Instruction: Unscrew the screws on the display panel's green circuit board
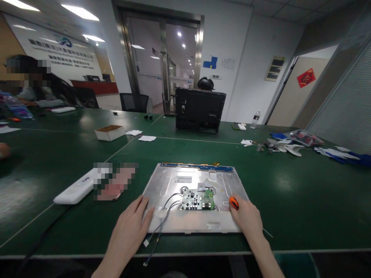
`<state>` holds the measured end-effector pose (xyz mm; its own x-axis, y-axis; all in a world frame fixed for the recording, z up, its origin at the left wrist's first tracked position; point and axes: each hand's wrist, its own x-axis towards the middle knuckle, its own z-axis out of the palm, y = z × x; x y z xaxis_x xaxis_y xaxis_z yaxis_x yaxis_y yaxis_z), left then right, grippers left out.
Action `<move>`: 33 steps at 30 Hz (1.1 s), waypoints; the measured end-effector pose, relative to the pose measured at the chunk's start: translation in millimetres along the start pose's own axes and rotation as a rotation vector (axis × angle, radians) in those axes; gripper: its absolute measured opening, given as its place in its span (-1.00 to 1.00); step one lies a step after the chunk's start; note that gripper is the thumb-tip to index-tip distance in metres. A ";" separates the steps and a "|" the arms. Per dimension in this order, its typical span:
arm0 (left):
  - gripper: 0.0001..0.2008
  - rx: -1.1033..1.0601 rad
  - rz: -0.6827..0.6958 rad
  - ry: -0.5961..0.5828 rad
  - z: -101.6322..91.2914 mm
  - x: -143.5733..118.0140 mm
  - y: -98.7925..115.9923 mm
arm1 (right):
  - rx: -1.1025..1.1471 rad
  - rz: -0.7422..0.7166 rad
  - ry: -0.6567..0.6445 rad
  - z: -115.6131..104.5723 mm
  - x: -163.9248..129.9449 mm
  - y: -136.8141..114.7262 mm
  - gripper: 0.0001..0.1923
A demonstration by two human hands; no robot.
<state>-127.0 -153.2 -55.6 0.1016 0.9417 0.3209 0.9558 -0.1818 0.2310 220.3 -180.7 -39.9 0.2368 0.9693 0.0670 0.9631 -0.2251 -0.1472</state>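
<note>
A silver LCD panel [169, 185] lies back side up in front of me. A green circuit board [197, 199] sits at its middle, with cables [162, 222] running over the near edge to loose plugs. Along the far edge runs a narrow blue board [197, 167]. My left hand [135, 220] grips the panel's left edge, thumb on the metal. Closed around an orange and black screwdriver [234, 203], my right hand [249, 220] rests at the right edge. A thin shaft shows beyond the palm.
A white power strip [77, 191] and a partly blurred pinkish thing [116, 185] lie left. Farther off are an open box [110, 133], a black monitor housing [199, 110] and a bottle [255, 119]. Gloves and small parts [278, 146] lie right. A person [37, 85] sits far left.
</note>
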 end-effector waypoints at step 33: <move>-0.58 -0.186 0.475 -0.177 24.2 6.3 106.4 | -0.040 0.205 0.096 -9.7 31.7 61.9 -0.59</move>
<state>-18.0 -159.8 -51.2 0.5710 0.7738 0.2741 0.7297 -0.6314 0.2623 288.6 -164.9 -37.3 0.4375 0.8892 0.1340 0.8974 -0.4222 -0.1285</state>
